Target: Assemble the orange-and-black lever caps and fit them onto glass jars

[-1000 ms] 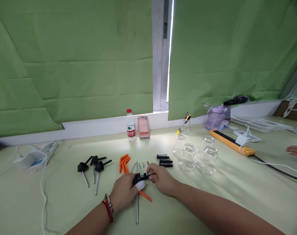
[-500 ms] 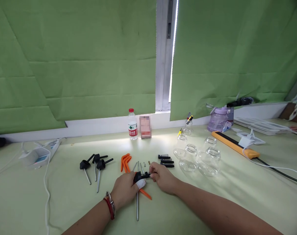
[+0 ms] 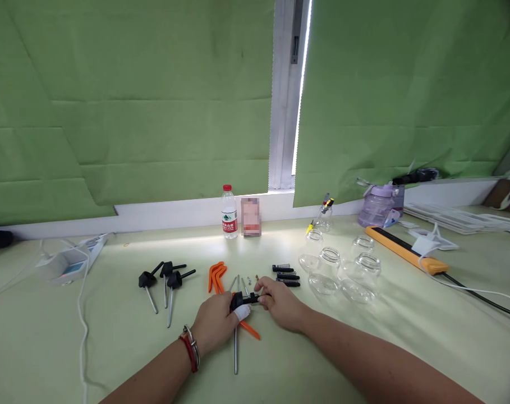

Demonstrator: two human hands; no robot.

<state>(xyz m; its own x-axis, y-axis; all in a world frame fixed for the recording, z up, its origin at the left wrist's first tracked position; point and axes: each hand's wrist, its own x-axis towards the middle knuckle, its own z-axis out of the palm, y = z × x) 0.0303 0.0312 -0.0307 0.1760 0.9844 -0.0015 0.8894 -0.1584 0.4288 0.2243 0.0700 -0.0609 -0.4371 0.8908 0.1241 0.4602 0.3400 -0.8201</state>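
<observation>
My left hand, its thumb wrapped in white, is closed around a black plastic head in the middle of the table. A metal rod reaches toward me from below that head. On its right side a black stick-like piece sticks out, and my right hand pinches the far end. Those fingertips cover the end. Orange bent handles lie behind and partly under my left hand. Beyond my hands are thin metal pins and tiny metal bits.
Three black-headed pieces with rods lie at left. Black sticks with springs are right of centre, before several clear jars. A water bottle stands behind. An orange power strip and white cable flank the area.
The camera view has shifted slightly. Both hands keep their hold on the black pieces, with barely any visible movement.
</observation>
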